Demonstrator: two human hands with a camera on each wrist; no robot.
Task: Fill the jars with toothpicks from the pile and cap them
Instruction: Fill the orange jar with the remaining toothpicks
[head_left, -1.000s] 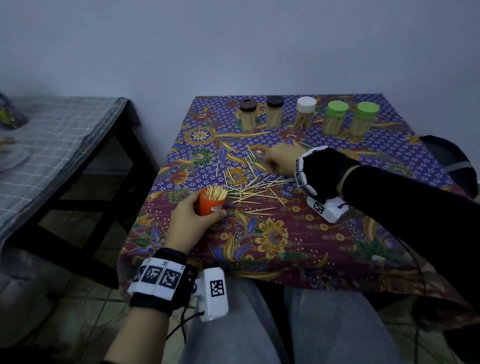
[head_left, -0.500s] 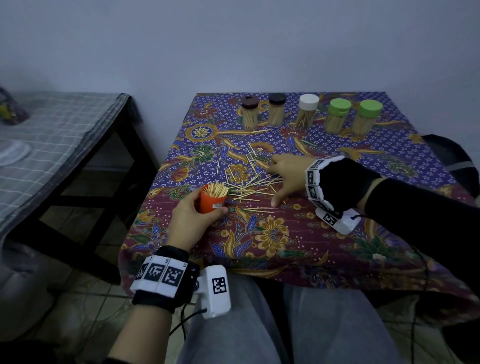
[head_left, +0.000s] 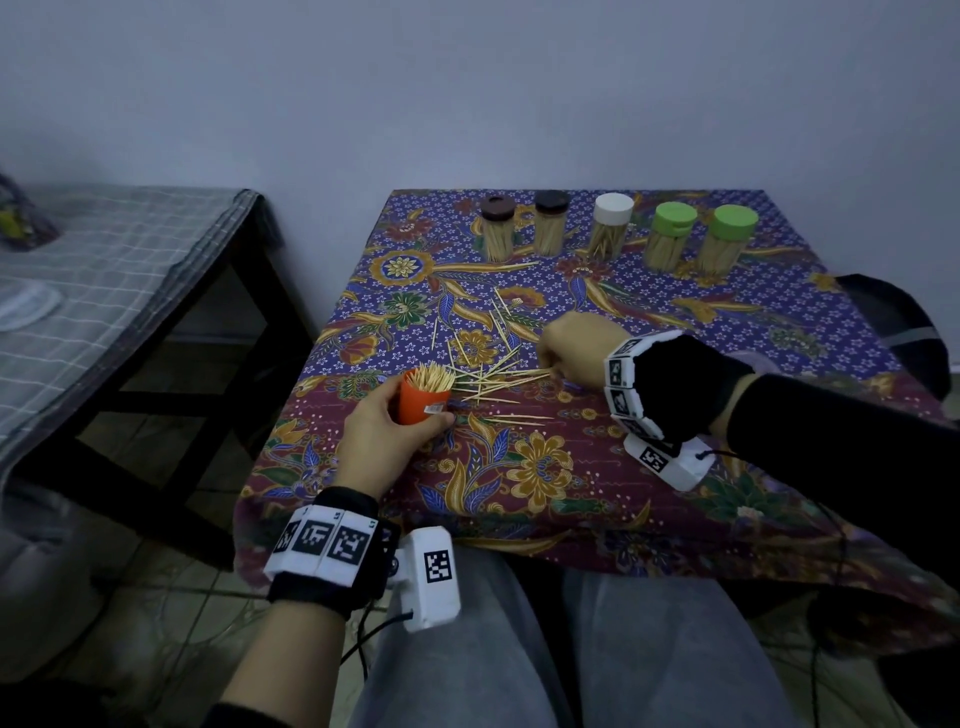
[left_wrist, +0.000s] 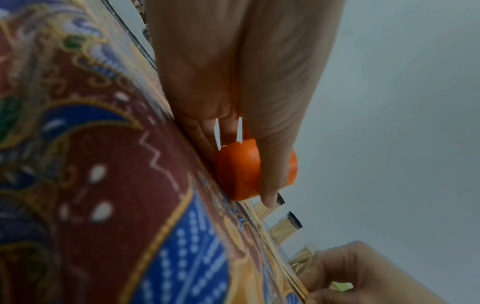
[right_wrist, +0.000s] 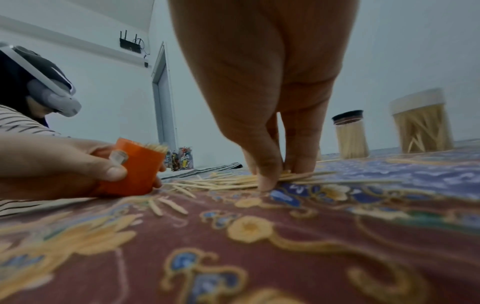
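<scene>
My left hand (head_left: 387, 421) grips an open orange jar (head_left: 420, 400) packed with toothpicks, tilted on the patterned tablecloth (head_left: 545, 467). The same orange jar (right_wrist: 132, 172) shows in the right wrist view and again (left_wrist: 241, 170) in the left wrist view. To its right lies the loose toothpick pile (head_left: 488, 374). My right hand (head_left: 566, 353) is down on the pile's right end, thumb and fingertips (right_wrist: 298, 164) pinching a bundle of toothpicks (right_wrist: 233, 181) against the cloth.
Several capped, filled jars stand in a row at the far edge: two brown-capped (head_left: 498, 228), one white-capped (head_left: 612, 224), two green-capped (head_left: 724, 240). A second table with a checked cloth (head_left: 119, 291) stands to the left. A dark bag (head_left: 893, 327) sits off the right edge.
My right hand swept toward the near side over the pile with fingers spread, then drew back right and closed its fingertips on toothpicks. The left hand and orange jar barely moved.
</scene>
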